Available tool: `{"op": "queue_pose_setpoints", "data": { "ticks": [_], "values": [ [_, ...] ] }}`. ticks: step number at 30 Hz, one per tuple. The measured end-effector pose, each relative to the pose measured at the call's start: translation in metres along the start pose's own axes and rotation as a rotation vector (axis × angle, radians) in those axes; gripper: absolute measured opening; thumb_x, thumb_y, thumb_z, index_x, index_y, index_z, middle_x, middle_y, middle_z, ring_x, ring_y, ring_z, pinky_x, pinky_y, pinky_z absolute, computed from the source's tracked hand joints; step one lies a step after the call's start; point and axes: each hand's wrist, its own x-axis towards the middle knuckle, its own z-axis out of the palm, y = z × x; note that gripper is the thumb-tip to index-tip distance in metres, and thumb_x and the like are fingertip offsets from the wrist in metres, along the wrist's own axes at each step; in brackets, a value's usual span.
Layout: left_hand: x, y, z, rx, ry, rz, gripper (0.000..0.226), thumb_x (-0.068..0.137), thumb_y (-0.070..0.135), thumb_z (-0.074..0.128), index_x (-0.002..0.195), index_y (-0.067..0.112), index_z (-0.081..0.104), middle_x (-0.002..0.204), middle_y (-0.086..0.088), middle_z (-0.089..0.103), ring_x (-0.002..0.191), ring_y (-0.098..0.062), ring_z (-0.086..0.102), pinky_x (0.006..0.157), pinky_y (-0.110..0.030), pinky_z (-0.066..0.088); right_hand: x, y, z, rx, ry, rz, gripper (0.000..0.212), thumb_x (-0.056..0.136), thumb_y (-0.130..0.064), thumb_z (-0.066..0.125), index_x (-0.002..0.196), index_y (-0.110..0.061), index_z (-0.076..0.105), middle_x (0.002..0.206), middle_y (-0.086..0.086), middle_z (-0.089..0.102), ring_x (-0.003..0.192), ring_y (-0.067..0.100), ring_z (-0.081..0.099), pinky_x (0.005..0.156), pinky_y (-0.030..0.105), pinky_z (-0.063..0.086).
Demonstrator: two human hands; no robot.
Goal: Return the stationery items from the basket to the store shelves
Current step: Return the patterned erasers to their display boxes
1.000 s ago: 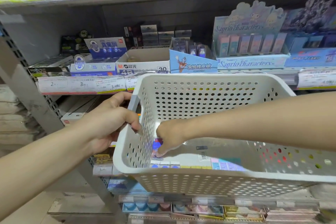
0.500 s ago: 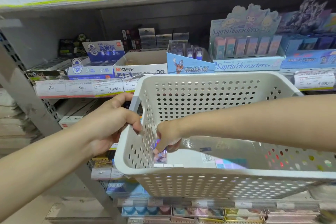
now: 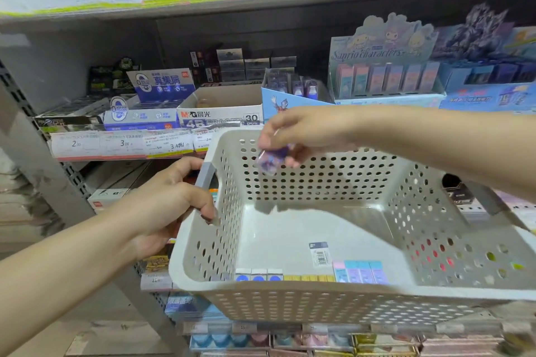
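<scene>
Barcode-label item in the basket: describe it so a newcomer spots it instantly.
Find the white perforated plastic basket that the left hand holds by its grey handle. On its floor, behind the row of small boxes along the near wall, lies a flat white item with a barcode and a dark top edge. It lies alone, outside the row.

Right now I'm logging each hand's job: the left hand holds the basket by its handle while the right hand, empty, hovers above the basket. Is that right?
Not quite. The right hand is not empty: the head view shows it pinching a small purple packet above the basket. The rest stands: the left hand holds the basket by its handle.
</scene>
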Motion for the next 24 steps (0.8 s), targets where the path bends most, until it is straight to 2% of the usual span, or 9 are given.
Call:
{"op": "queue_pose_setpoints", "data": {
  "ticks": [2,5,8,12,13,15,18,21,24],
  "values": [
    [0.001,-0.002,0.0,0.004,-0.01,-0.003,0.057,0.045,-0.007,0.056,0.095,0.02,0.057,0.071,-0.018,0.063,0.069,-0.033,0.058,0.064,-0.039,0.051,-0.016,-0.005,-0.015,-0.048,0.073,-0.033,0.018,0.098,-0.021,0.045,0.089,-0.011,0.056,0.072,0.002,0.059,0.056,0.009,0.046,0.055,0.019,0.041],
    [0.001,-0.005,-0.001,0.0,-0.016,-0.008,0.056,0.053,-0.014,0.058,0.099,0.019,0.056,0.077,-0.02,0.063,0.07,-0.033,0.058,0.063,-0.039,0.052,-0.031,-0.004,-0.035,-0.105,0.236,-0.081,0.02,0.099,-0.016,0.044,0.084,-0.015,0.056,0.073,0.001,0.059,0.06,0.011,0.046,0.057,0.022,0.038],
    [0.001,-0.007,-0.003,-0.006,-0.005,-0.002,0.059,0.043,-0.005,0.055,0.096,0.02,0.057,0.067,-0.014,0.065,0.062,-0.031,0.06,0.062,-0.039,0.052,-0.039,-0.004,-0.054,-0.178,0.442,-0.109,0.016,0.094,-0.009,0.045,0.081,-0.015,0.051,0.071,0.004,0.062,0.059,0.011,0.047,0.058,0.024,0.037],
    [0.0,-0.009,-0.003,0.002,-0.003,0.007,0.059,0.042,-0.004,0.054,0.097,0.02,0.057,0.067,-0.013,0.065,0.059,-0.03,0.06,0.062,-0.037,0.051,-0.041,-0.005,-0.074,-0.419,0.669,-0.11,0.011,0.09,-0.015,0.048,0.08,-0.016,0.051,0.066,0.001,0.059,0.053,0.009,0.047,0.051,0.021,0.036],
    [0.0,-0.009,-0.002,0.0,-0.004,0.007,0.06,0.042,-0.004,0.054,0.097,0.02,0.057,0.068,-0.014,0.065,0.06,-0.03,0.061,0.061,-0.037,0.051,-0.04,-0.004,-0.078,-0.491,0.687,-0.098,0.008,0.091,-0.017,0.049,0.083,-0.015,0.052,0.067,0.001,0.058,0.054,0.009,0.048,0.05,0.021,0.036],
    [-0.001,-0.01,-0.001,0.0,-0.003,0.004,0.06,0.042,-0.004,0.054,0.097,0.02,0.057,0.069,-0.015,0.066,0.06,-0.031,0.061,0.059,-0.037,0.052,-0.036,-0.001,-0.083,-0.653,0.683,-0.073,0.007,0.091,-0.019,0.051,0.091,-0.013,0.053,0.075,0.005,0.057,0.066,0.018,0.051,0.056,0.026,0.036],
    [-0.001,-0.011,-0.001,-0.008,0.001,0.007,0.059,0.042,-0.005,0.054,0.097,0.019,0.057,0.066,-0.014,0.064,0.057,-0.03,0.061,0.054,-0.037,0.054,-0.029,0.001,-0.086,-0.834,0.621,-0.048,0.019,0.09,-0.018,0.056,0.106,-0.008,0.054,0.09,0.008,0.054,0.082,0.025,0.051,0.067,0.029,0.036],
    [-0.002,-0.011,-0.001,-0.006,0.003,0.011,0.058,0.042,-0.005,0.053,0.095,0.019,0.057,0.065,-0.014,0.065,0.059,-0.03,0.06,0.053,-0.037,0.054,-0.023,0.001,-0.083,-0.848,0.566,-0.028,0.041,0.087,-0.02,0.065,0.123,-0.008,0.05,0.107,0.01,0.059,0.09,0.025,0.055,0.077,0.031,0.045],
    [-0.003,-0.011,0.0,-0.011,0.024,0.014,0.058,0.042,-0.005,0.053,0.094,0.019,0.057,0.063,-0.013,0.065,0.059,-0.03,0.06,0.058,-0.038,0.054,-0.019,0.003,-0.082,-0.856,0.538,-0.024,0.049,0.085,-0.022,0.067,0.128,-0.007,0.05,0.12,0.011,0.06,0.102,0.026,0.058,0.088,0.032,0.047]
  ]
}}
